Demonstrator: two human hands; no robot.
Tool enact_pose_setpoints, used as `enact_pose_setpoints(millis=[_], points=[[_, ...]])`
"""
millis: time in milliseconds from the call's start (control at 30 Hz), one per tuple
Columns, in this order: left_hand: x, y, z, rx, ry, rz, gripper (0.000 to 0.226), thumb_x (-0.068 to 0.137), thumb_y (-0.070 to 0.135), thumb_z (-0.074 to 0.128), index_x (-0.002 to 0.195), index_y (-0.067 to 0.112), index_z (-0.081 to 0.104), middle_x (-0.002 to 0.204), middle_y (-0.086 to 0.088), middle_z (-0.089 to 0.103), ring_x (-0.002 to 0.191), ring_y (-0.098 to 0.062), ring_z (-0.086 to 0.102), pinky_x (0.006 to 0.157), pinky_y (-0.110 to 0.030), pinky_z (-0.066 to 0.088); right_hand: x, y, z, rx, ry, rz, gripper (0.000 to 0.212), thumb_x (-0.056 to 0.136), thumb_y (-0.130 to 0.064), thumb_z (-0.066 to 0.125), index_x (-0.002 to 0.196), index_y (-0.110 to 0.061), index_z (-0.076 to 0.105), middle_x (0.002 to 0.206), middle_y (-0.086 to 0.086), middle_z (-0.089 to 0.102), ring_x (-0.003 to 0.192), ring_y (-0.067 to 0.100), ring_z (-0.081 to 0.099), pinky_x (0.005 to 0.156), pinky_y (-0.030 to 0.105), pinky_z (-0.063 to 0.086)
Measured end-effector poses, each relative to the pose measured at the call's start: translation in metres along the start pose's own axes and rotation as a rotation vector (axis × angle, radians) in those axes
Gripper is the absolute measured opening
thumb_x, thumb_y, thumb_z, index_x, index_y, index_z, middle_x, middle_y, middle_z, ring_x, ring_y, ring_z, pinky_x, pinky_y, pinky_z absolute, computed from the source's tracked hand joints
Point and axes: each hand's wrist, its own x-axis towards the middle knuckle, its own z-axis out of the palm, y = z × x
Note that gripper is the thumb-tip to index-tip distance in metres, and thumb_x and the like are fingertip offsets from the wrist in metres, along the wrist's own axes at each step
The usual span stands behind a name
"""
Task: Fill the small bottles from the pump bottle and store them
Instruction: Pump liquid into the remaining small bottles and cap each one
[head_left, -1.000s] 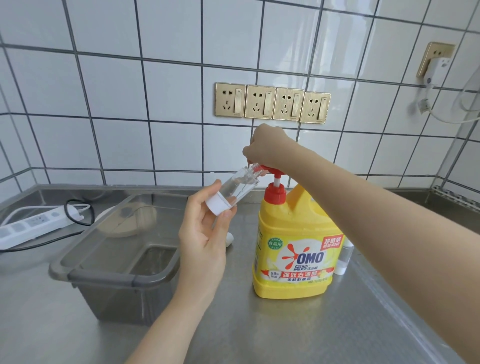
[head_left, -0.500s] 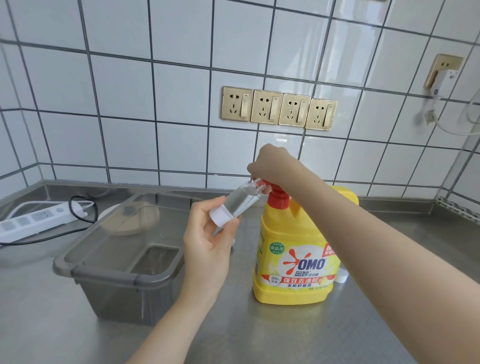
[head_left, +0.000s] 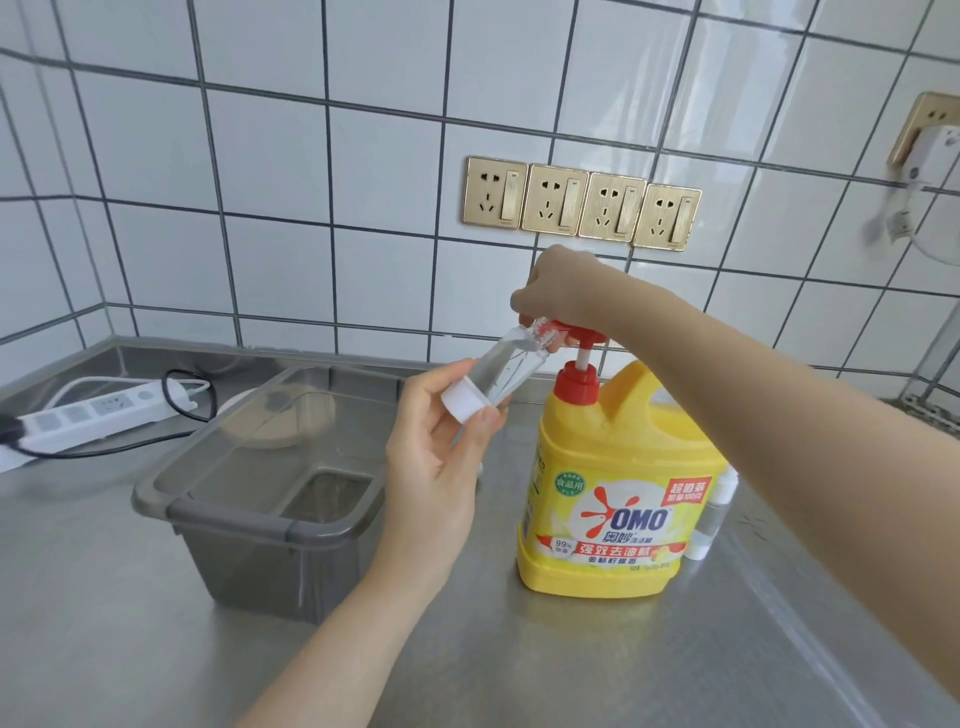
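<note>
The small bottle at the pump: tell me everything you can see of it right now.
The small bottle is clear plastic with a white base end, uncapped, and tilted so its threaded mouth points up and right against the red pump spout of the yellow pump bottle. The left hand pinches it near the white end, above the counter. The right hand rests on the pump head. How full it is cannot be judged.
</note>
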Motion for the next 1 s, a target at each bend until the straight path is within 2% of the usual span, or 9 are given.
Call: enact_pose_setpoints(millis=[133,267,433,567,667,767,933,1000], points=[[-0.001,-0.001,-0.001,0.012,-0.008,-0.001,0.032,0.088,0.012,0.063,0.116,0.024,0.057,0.121,-0.008,0.065,0.114,-0.03,0.065,0.1,-0.049,0.051,0.001,-0.001,-0.001,-0.017,-0.009,0.012,0.02,0.088,-0.009,0.047,0.087,0.0,0.065,0.032,-0.002,0.051,0.018,0.007,0.043,0.028,0.008,0.029],[-0.001,-0.005,-0.002,0.028,-0.003,-0.014,0.032,0.088,0.012,0.063,0.115,0.026,0.058,0.12,-0.007,0.066,0.113,-0.03,0.065,0.099,-0.049,0.051,-0.002,-0.001,0.005,0.018,-0.036,0.057,0.019,0.088,-0.003,0.042,0.07,-0.002,0.049,0.037,0.007,0.048,0.02,0.017,0.043,0.031,0.014,0.039],[0.0,-0.008,-0.003,0.02,0.016,-0.032,0.031,0.088,0.006,0.061,0.114,0.023,0.058,0.119,-0.009,0.067,0.111,-0.029,0.067,0.099,-0.05,0.051,0.001,0.002,0.017,-0.017,0.045,0.071,0.023,0.085,-0.006,0.045,0.062,-0.008,0.043,0.026,-0.001,0.045,0.015,0.009,0.04,0.032,0.006,0.03],[0.001,-0.009,-0.003,0.009,0.012,-0.045,0.03,0.087,0.008,0.063,0.112,0.024,0.058,0.118,-0.008,0.068,0.112,-0.029,0.066,0.099,-0.051,0.05,0.001,0.002,0.014,-0.023,0.047,0.053,0.019,0.084,-0.007,0.045,0.072,-0.004,0.059,0.023,-0.002,0.045,0.018,0.011,0.044,0.034,0.011,0.036],[0.0,-0.008,-0.001,0.002,0.002,-0.062,0.03,0.085,0.011,0.065,0.113,0.02,0.056,0.117,-0.008,0.068,0.11,-0.028,0.068,0.098,-0.05,0.051,0.0,0.0,0.008,-0.006,0.051,0.023,0.027,0.085,-0.009,0.043,0.09,0.002,0.067,0.043,0.004,0.058,0.02,0.012,0.046,0.028,0.01,0.033],[0.0,-0.009,-0.001,0.021,-0.001,-0.083,0.034,0.086,0.007,0.069,0.115,0.02,0.056,0.116,-0.004,0.07,0.108,-0.025,0.069,0.098,-0.046,0.052,0.001,0.001,0.006,0.004,0.057,0.019,0.028,0.086,-0.009,0.044,0.094,0.003,0.068,0.053,0.007,0.058,0.019,0.01,0.044,0.027,0.009,0.03],[0.001,-0.009,-0.004,0.096,-0.033,-0.12,0.043,0.09,0.005,0.066,0.129,0.022,0.06,0.12,0.009,0.07,0.114,-0.011,0.065,0.098,-0.031,0.052,0.003,0.002,0.012,-0.015,0.028,0.042,0.018,0.086,-0.007,0.045,0.071,-0.003,0.054,0.035,0.003,0.051,0.021,0.015,0.046,0.031,0.013,0.037],[0.0,-0.009,-0.004,0.105,-0.036,-0.119,0.042,0.09,0.004,0.066,0.127,0.024,0.061,0.119,0.01,0.071,0.113,-0.009,0.065,0.096,-0.027,0.052,0.004,0.004,0.015,-0.049,0.045,0.044,0.023,0.087,-0.008,0.046,0.064,-0.007,0.048,0.038,0.002,0.05,0.02,0.011,0.043,0.03,0.008,0.031]])
